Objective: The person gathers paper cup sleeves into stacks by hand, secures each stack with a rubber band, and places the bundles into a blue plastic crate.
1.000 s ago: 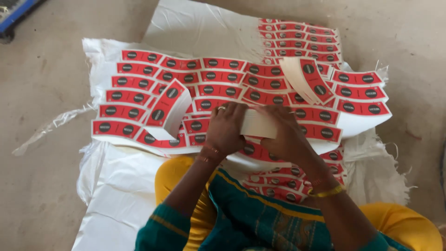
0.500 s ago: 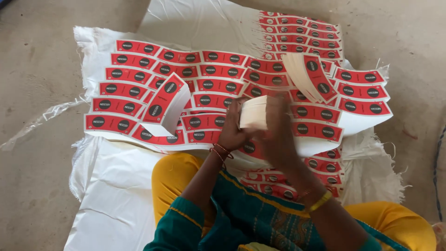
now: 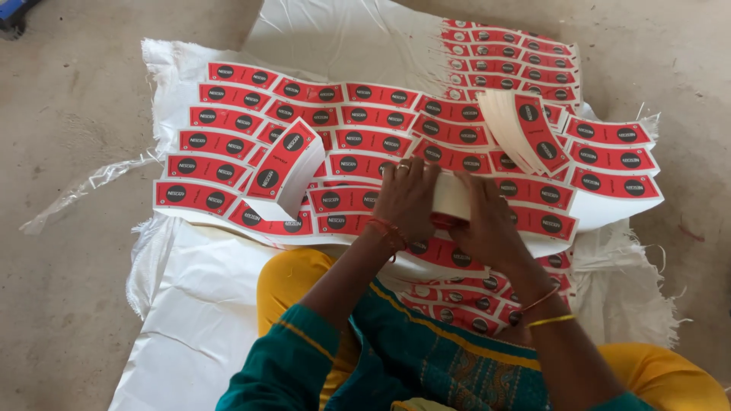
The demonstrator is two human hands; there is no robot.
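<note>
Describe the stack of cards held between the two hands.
The stack of cards is a thick pile of thin paper blanks, seen mostly edge-on, so its cream-white side shows rather than a printed face. It lies roughly level, low over the large printed sheet of red labels with dark round marks. The left hand presses against its left end and the right hand covers its right end and near side. Its underside is hidden, so whether it rests on the sheet cannot be told.
</note>
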